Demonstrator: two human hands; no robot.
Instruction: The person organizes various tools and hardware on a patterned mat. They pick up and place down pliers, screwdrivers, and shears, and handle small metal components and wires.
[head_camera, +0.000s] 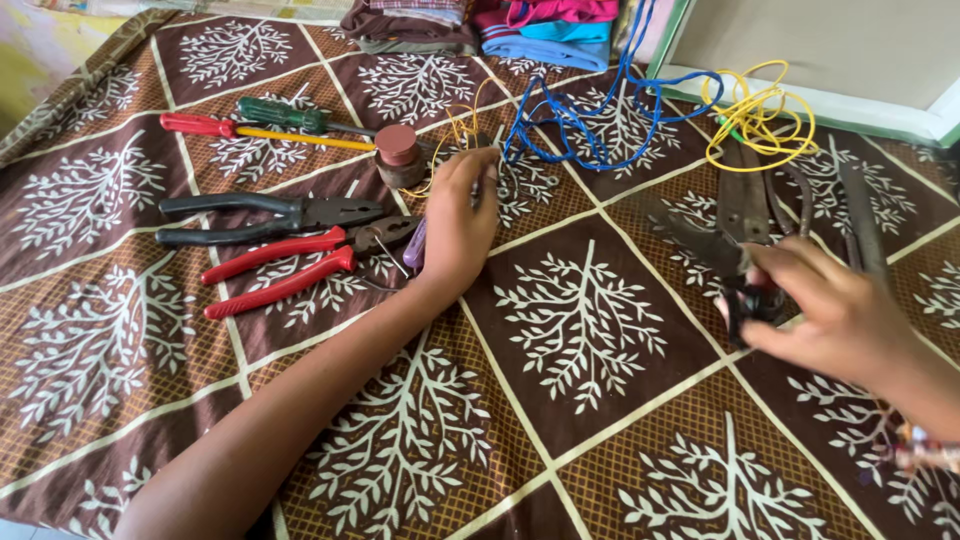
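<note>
Gripping a small black part in the right hand (835, 310), left hand (460, 225) curled on a thin tool beside the pliers (270, 215), wires (600, 115) lying loose, nothing joined yet.

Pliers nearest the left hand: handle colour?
Red handles on the pliers, just left of the left hand; clearest in the head view.

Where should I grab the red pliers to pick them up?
Take the red-handled pliers by the two red handles, near their middle. The handles splay out to the lower left, away from the other tools, so coming from that side looks easiest. The metal jaws point right, close to the left hand and the black-handled pliers, so that end is crowded.
</note>
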